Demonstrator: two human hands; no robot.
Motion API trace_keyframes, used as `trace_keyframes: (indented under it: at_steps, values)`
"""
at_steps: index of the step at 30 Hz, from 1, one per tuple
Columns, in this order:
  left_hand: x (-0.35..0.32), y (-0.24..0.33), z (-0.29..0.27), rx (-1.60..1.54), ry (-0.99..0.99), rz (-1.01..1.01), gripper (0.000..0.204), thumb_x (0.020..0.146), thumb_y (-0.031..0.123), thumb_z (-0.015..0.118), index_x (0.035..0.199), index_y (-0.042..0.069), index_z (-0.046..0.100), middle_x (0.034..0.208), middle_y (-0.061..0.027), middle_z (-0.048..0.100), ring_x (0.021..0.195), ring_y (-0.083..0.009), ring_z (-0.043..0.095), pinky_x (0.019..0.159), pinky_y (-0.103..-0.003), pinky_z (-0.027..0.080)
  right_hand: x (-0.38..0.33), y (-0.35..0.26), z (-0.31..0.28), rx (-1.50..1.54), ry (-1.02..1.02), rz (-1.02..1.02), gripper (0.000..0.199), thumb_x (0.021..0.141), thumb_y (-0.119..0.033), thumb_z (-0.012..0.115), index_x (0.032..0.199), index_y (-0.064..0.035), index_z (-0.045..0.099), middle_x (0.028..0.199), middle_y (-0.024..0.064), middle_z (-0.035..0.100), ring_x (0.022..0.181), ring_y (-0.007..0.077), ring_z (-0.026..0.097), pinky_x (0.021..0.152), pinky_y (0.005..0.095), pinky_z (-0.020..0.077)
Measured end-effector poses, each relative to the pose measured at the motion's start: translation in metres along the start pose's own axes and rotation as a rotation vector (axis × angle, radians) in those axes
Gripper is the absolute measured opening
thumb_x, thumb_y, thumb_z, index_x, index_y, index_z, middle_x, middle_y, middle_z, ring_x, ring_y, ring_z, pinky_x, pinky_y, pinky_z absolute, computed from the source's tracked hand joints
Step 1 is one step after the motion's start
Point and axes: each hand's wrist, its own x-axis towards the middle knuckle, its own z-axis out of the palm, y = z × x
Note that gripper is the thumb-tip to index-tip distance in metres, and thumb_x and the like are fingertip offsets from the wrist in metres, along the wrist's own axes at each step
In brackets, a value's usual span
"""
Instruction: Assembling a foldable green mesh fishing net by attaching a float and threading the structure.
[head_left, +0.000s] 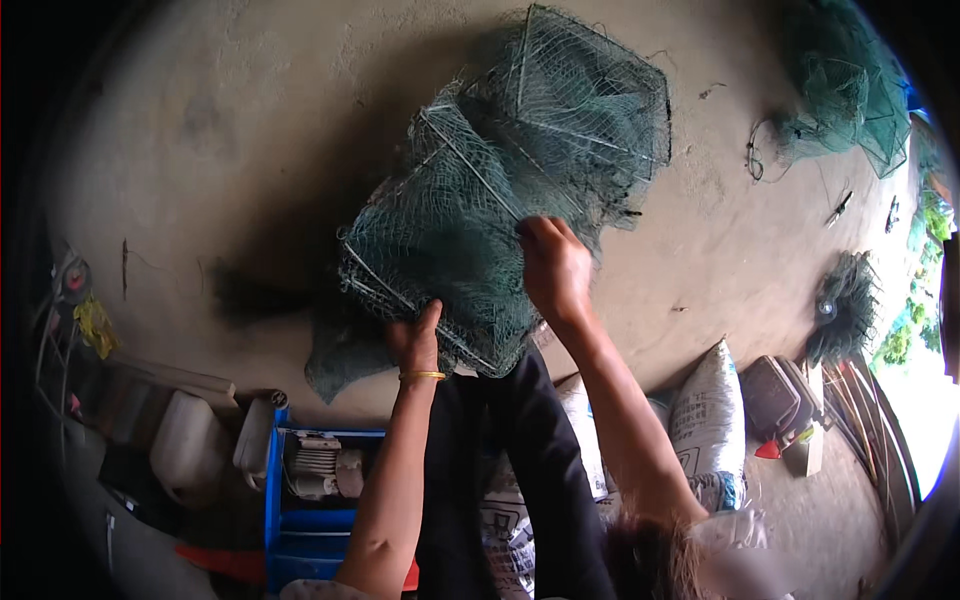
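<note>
A folding fish trap (450, 225) of dark green netting over straight frame rods spreads in front of my legs. Its far section (590, 95) leans away toward the upper right, showing square rod frames with mesh stretched across them. My left hand (415, 338), with a yellow bangle at the wrist, grips the near edge of the trap, the thumb lying over a rod and the fingers hidden beneath. On the right side, my right hand (556, 268) is closed in a pinch on the netting beside the end of a middle rod. Loose mesh hangs below the left corner.
More green netting (845, 110) lies at the upper right, and a dark net bundle (845, 305) sits at the right. White woven sacks (710, 420) stand near my right arm. To the left are a blue metal frame (275, 480) holding a motor (318, 470) and a pale plastic jug (190, 445).
</note>
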Motion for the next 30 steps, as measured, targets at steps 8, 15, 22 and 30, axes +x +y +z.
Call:
trace_keyframes:
  at_steps: [8, 15, 22, 30]
  values:
    - [-0.008, 0.020, 0.012, -0.128, -0.291, -0.190, 0.056, 0.075, 0.014, 0.071, 0.122, -0.003, 0.047, 0.116, -0.0075, 0.054, 0.104, -0.0163, 0.051, 0.092, -0.033, 0.039, -0.099, -0.007, 0.029, 0.013, -0.246, -0.021, 0.041, 0.066, 0.005, 0.053, 0.106, -0.0001, 0.059, 0.086, 0.0155, 0.055, 0.083, 0.0328, 0.055, 0.073, 0.0406, 0.0469]
    - [0.002, -0.005, 0.020, 0.007, -0.044, 0.079, 0.068, 0.067, 0.005, 0.073, 0.126, -0.005, 0.041, 0.122, -0.0117, 0.049, 0.110, -0.0213, 0.047, 0.102, -0.034, 0.033, -0.061, -0.005, -0.015, 0.050, -0.225, -0.376, 0.034, 0.067, -0.001, 0.057, 0.101, -0.0030, 0.058, 0.087, 0.0141, 0.056, 0.087, 0.0313, 0.055, 0.071, 0.0405, 0.0477]
    - [0.000, -0.013, 0.026, -0.021, -0.079, 0.082, 0.072, 0.066, 0.001, 0.070, 0.130, -0.003, 0.037, 0.126, -0.0117, 0.047, 0.114, -0.0224, 0.045, 0.103, -0.035, 0.032, 0.095, 0.070, -0.052, -0.480, -0.111, -0.082, 0.061, 0.075, -0.021, 0.071, 0.128, -0.0080, 0.043, 0.124, 0.0162, 0.051, 0.118, 0.0318, 0.047, 0.098, 0.0451, 0.0350]
    - [0.000, -0.012, 0.015, 0.057, -0.069, 0.131, 0.066, 0.069, 0.002, 0.070, 0.127, -0.003, 0.040, 0.124, -0.0114, 0.048, 0.112, -0.0218, 0.046, 0.102, -0.035, 0.033, 0.095, 0.066, -0.001, -0.293, -0.159, 0.046, 0.023, 0.083, -0.029, 0.056, 0.089, -0.0074, 0.062, 0.082, 0.0189, 0.066, 0.081, 0.0380, 0.063, 0.073, 0.0443, 0.0497]
